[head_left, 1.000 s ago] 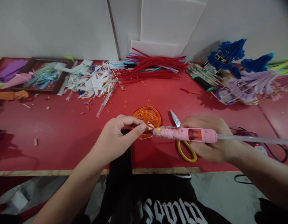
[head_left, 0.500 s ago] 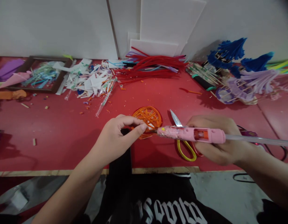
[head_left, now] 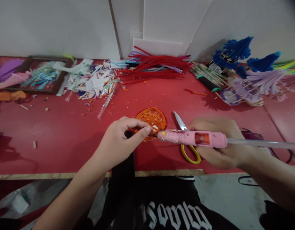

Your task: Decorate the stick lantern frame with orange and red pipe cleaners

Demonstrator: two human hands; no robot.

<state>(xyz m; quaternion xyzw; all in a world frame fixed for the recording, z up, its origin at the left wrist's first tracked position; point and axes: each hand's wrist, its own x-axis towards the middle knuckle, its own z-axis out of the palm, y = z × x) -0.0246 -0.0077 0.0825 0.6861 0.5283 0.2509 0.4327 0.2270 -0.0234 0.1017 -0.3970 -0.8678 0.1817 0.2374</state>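
A round orange lattice piece [head_left: 152, 117] lies on the red table in the middle. My left hand [head_left: 124, 137] is at its lower left, thumb and forefinger pinched over its near edge; whatever is between the fingertips is too small to make out. A pink glue gun [head_left: 192, 138] with a clear glue stick in its back is in my right hand [head_left: 216, 143]. Its dark nozzle points left, close to my left fingertips and over the near part of the orange piece. Scissors [head_left: 190, 153] with a yellow handle lie partly under the gun and my right hand.
Red pipe cleaners [head_left: 159, 65] lie at the back. White scraps [head_left: 96, 81] and a brown frame [head_left: 51, 88] are at back left. Blue fringed pieces [head_left: 238, 51], lilac ones [head_left: 243, 89] and wooden sticks stand at back right. A dark red device [head_left: 252, 135] with a cable sits beyond my right wrist.
My right hand and the glue gun have moved slightly left, bringing the nozzle closer to my left fingertips. My left hand has barely moved and keeps its pinch.
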